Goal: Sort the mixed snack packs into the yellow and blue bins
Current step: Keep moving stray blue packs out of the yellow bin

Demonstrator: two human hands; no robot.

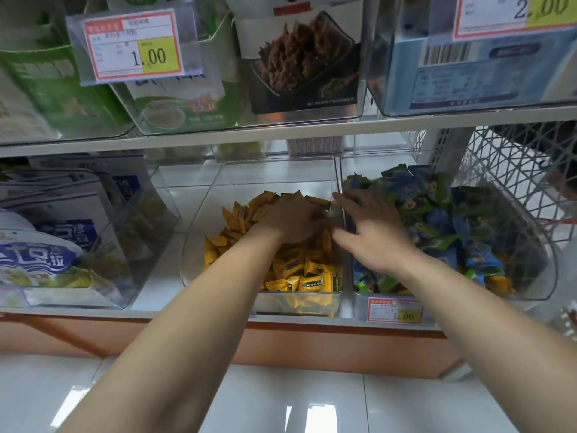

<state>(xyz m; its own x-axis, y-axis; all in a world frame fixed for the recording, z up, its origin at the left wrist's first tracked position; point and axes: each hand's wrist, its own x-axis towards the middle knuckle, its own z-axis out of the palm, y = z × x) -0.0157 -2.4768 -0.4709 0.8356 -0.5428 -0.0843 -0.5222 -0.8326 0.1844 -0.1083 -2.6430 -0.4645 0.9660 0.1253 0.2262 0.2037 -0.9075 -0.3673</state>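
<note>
Shop shelf [93, 310]: left hand [290, 220] in yellow packs [312, 276], grip unclear; right hand [371, 229] spread open on blue packs [452, 220].

Two hands [293, 220] [371, 234]; three price tags [131, 46] [512, 14] [395, 310]

You're in a shop — a snack aisle. On the upper shelf [281, 129] one printed price tag [132, 46] reads 1.00 near the left end and a second tag [512, 14] reads 2.00 at the right. A third tag [395, 310] sits at the lower shelf's [187, 312] front edge. Clear plastic bins [274, 173] hold loose wrapped snack packs [306, 276], a box above carries a barcode label [446, 54], and a white wire basket [512, 170] stands at the right — glossy floor tiles [281, 401] below.
</note>
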